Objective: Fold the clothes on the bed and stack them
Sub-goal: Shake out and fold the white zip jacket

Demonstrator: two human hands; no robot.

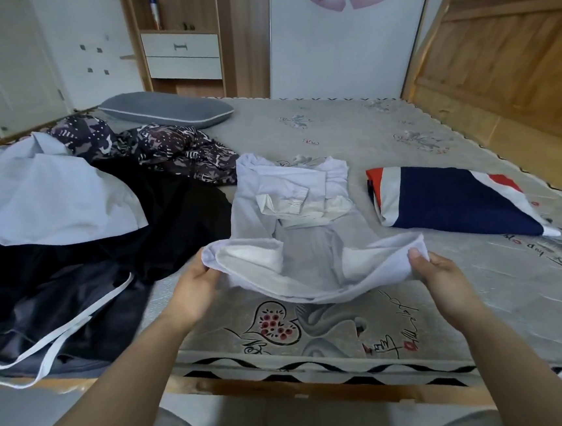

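A pale lilac garment (293, 211) was observed spread on the bed (350, 322), its near hem lifted off the mattress cover and sagging between two hands. The left corner of the hem was pinched by the left hand (194, 288), fingers curled under the cloth and thumb on top. The right corner was gripped by the right hand (439, 275), the fingers closed over the fabric edge. The far part of the garment was seen bunched and still resting on the bed. To the right of the garment, apart from it, a folded navy, white and red piece (455, 202) was noted lying flat. To the left of the garment, an unfolded heap (70, 231) of black, pale and patterned clothing was recorded, touching its left edge. Beyond the garment, a grey pillow (165, 109) was noted at the far side.
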